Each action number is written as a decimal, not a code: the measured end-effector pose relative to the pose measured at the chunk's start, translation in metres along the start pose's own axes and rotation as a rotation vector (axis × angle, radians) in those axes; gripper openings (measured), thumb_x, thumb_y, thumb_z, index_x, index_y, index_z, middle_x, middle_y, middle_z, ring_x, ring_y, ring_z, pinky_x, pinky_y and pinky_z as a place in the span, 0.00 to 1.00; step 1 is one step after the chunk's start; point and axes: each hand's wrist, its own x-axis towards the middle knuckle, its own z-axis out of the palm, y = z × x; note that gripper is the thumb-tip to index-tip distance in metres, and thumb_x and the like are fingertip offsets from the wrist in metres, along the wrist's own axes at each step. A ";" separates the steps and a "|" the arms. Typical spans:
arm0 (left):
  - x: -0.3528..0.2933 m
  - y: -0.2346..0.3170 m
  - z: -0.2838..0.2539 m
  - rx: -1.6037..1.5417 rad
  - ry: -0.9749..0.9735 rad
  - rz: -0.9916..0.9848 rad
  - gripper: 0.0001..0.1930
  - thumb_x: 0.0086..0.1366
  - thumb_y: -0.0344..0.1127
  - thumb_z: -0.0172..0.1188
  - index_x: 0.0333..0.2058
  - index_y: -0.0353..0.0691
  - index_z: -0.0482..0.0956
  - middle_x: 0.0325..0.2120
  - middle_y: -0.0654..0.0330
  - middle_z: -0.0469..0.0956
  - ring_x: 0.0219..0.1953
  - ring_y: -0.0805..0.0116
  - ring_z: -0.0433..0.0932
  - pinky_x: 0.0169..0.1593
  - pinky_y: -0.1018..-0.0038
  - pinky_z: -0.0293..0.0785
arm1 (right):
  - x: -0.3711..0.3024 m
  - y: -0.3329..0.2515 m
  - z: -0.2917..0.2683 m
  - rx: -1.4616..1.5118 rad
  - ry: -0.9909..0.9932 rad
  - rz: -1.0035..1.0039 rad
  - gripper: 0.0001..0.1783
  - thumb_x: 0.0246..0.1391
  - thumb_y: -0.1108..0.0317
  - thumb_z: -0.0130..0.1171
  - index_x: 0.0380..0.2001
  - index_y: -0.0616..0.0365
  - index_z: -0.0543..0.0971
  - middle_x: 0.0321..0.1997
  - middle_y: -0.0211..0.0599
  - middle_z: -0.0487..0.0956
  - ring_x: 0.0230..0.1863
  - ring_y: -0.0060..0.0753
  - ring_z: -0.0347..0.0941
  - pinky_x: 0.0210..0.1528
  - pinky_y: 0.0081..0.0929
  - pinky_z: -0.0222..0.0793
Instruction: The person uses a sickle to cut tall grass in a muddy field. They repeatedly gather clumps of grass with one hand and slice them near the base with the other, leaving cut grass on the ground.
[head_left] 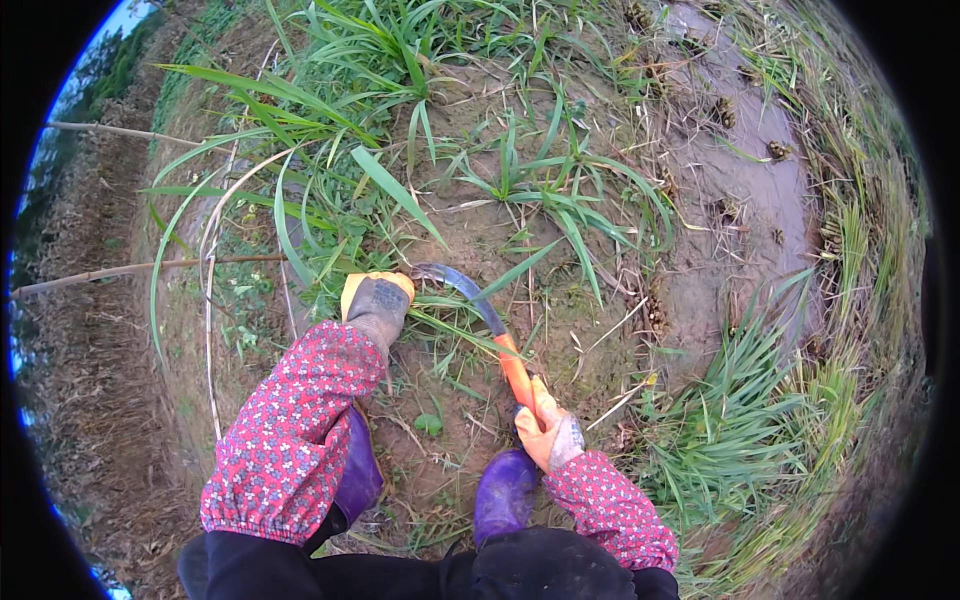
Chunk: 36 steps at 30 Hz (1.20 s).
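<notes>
The fingers of the right hand — in an orange-and-grey glove — are closed around the orange handle of a sickle just below the frame's centre. The curved dark blade is swung up and left, its tip lying just beside the left hand. That gloved hand is pressed down into a clump of grass at centre left; its fingers are hidden in the blades, so their grip cannot be told for certain. Both forearms are covered by red flowered sleeves, and purple boots are seen at the lower edge. Bare soil lies open around the blade, while a muddy strip runs down the upper right — bordered by more grass tufts at lower right. No packages or signs are shown.
</notes>
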 end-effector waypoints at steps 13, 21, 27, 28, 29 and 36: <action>-0.023 -0.002 -0.005 0.007 -0.117 0.143 0.11 0.46 0.30 0.60 0.32 0.46 0.80 0.30 0.56 0.81 0.37 0.58 0.80 0.38 0.64 0.77 | -0.033 0.026 -0.018 -0.029 0.051 -0.090 0.31 0.52 0.63 0.54 0.60 0.54 0.62 0.35 0.53 0.77 0.34 0.48 0.77 0.38 0.34 0.72; -0.100 -0.065 0.028 0.089 -0.433 0.076 0.17 0.47 0.39 0.64 0.38 0.45 0.78 0.37 0.58 0.80 0.41 0.59 0.79 0.40 0.62 0.76 | -0.045 -0.027 -0.015 0.633 -0.107 0.283 0.25 0.55 0.70 0.54 0.57 0.53 0.67 0.27 0.21 0.70 0.21 0.11 0.63 0.21 0.14 0.59; -0.171 -0.286 0.090 0.514 -0.355 -0.434 0.10 0.55 0.37 0.54 0.32 0.50 0.84 0.32 0.57 0.81 0.36 0.64 0.81 0.35 0.68 0.77 | -0.035 0.010 -0.015 0.735 0.164 0.112 0.21 0.57 0.67 0.53 0.54 0.59 0.67 0.24 0.24 0.70 0.21 0.16 0.69 0.19 0.15 0.63; -0.186 -0.313 0.100 0.474 -0.320 -0.544 0.08 0.52 0.35 0.55 0.28 0.51 0.84 0.29 0.57 0.81 0.34 0.64 0.81 0.33 0.69 0.77 | -0.039 0.014 -0.015 0.716 0.145 0.128 0.22 0.57 0.66 0.53 0.55 0.57 0.66 0.25 0.23 0.70 0.18 0.15 0.65 0.16 0.15 0.60; -0.208 -0.348 0.117 0.446 -0.265 -0.571 0.07 0.49 0.34 0.56 0.25 0.49 0.83 0.28 0.56 0.81 0.32 0.62 0.81 0.34 0.68 0.76 | -0.044 0.017 -0.014 0.706 0.119 0.144 0.23 0.56 0.66 0.53 0.55 0.55 0.66 0.26 0.22 0.69 0.16 0.14 0.61 0.14 0.15 0.57; -0.193 -0.244 0.108 -1.129 -0.303 -0.418 0.10 0.50 0.27 0.58 0.33 0.39 0.73 0.17 0.66 0.68 0.19 0.76 0.64 0.22 0.73 0.62 | -0.069 0.002 -0.002 0.628 0.048 0.282 0.23 0.55 0.66 0.53 0.55 0.53 0.67 0.26 0.21 0.69 0.15 0.12 0.58 0.14 0.15 0.55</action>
